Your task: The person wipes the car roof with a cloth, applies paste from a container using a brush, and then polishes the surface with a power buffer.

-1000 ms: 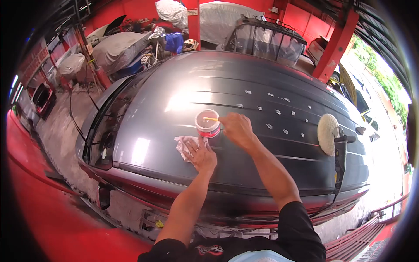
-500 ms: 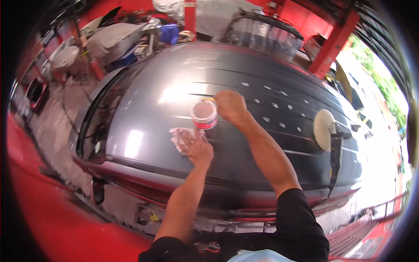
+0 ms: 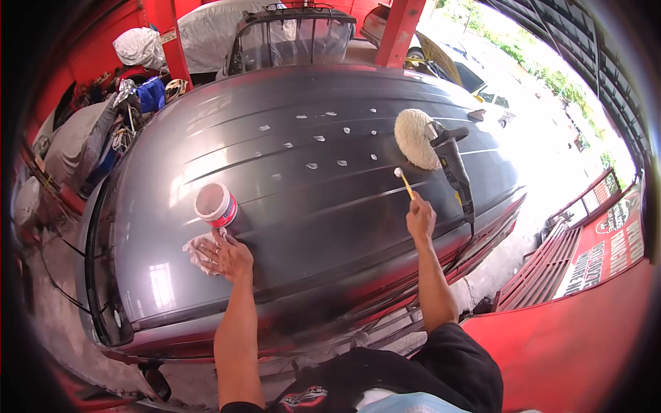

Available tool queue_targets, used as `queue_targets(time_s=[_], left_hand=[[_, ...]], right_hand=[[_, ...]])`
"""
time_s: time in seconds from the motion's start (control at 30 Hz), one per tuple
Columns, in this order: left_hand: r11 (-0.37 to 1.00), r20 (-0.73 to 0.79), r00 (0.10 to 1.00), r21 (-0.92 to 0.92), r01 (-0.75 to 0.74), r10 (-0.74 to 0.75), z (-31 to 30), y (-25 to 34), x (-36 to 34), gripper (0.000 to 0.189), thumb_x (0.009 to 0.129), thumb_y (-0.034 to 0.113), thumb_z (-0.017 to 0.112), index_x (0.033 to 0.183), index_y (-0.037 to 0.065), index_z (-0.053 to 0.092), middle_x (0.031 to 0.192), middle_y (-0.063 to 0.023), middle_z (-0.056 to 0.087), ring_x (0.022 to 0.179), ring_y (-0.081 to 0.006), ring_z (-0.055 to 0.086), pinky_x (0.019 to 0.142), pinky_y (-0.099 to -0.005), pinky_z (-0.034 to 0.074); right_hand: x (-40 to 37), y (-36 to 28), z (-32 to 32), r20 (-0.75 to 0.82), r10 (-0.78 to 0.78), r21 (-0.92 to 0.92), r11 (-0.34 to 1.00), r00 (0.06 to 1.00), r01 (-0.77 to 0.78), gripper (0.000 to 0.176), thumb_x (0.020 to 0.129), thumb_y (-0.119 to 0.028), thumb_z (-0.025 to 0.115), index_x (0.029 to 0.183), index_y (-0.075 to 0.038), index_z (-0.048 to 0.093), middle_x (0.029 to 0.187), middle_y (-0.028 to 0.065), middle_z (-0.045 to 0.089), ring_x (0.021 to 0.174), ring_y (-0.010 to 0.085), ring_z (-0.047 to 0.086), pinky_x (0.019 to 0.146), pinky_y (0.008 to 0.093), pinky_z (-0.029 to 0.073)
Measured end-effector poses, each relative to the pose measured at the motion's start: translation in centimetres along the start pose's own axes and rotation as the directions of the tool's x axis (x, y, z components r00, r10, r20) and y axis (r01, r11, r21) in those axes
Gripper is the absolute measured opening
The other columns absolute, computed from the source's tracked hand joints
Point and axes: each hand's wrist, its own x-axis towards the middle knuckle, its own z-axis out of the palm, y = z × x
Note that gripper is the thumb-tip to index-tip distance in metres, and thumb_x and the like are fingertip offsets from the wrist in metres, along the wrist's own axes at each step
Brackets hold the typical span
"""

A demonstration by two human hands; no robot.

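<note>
Head view, the only one: the right hand, right of centre, is clenched round the lower end of a thin yellow stick. The stick's white-loaded tip sits at the grey car roof; whether it touches cannot be told. Just beside it, up and to the right, a polisher lies on the roof with its woolly pad. White dabs dot the upper middle in rows. At centre left the left hand lies open on a white cloth, gripping nothing, with the open tub just beside it. Done well, the tip would likely touch lightly, leaving small dabs spaced like their neighbours and clear of the pad, while the left hand braces the lean.
</note>
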Motion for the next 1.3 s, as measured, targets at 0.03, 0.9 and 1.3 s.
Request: queue_targets(time_s=[0.03, 0.9, 1.3], left_hand=[[1.000, 0.013, 1.000, 0.026, 0.002, -0.003, -0.1, 0.1, 0.1, 0.050, 0.104, 0.037, 0.035, 0.152, 0.023, 0.030, 0.161, -0.0210, 0.020, 0.151, -0.0362, 0.012, 0.120, -0.0553, 0.005], [0.995, -0.046, 0.998, -0.089, -0.042, 0.038, 0.1, -0.6, 0.0, 0.051, 0.104, 0.037, 0.035, 0.151, 0.017, 0.034, 0.158, -0.0258, 0.026, 0.151, -0.0391, 0.010, 0.118, -0.0599, 0.002], [0.990, -0.090, 0.995, -0.126, -0.056, 0.045, -0.3, -0.6, 0.0, 0.052, 0.101, 0.032, 0.044, 0.150, 0.016, 0.038, 0.157, -0.0256, 0.027, 0.150, -0.0399, 0.012, 0.118, -0.0611, 0.005]], right_hand=[[0.3, 0.4, -0.2, -0.046, 0.014, -0.061, 0.998, 0.999, -0.017, 0.030, 0.091, -0.008, 0.059, 0.118, -0.012, 0.070, 0.076, 0.0147, 0.062, 0.072, 0.0316, 0.064, 0.068, 0.0433, 0.049], [-9.4, -22.4, 6.7, 0.346, -0.419, 0.357, 0.886, 0.840, 0.295, 0.037, 0.089, -0.004, 0.054, 0.125, -0.008, 0.063, 0.089, 0.0129, 0.062, 0.077, 0.0379, 0.065, 0.069, 0.0469, 0.053], [-2.8, -38.8, 10.9, 0.416, -0.816, 0.358, 0.553, 0.402, 0.752, 0.023, 0.078, -0.008, 0.063, 0.098, -0.005, 0.073, 0.091, 0.0164, 0.069, 0.084, 0.0358, 0.069, 0.071, 0.0457, 0.056]])
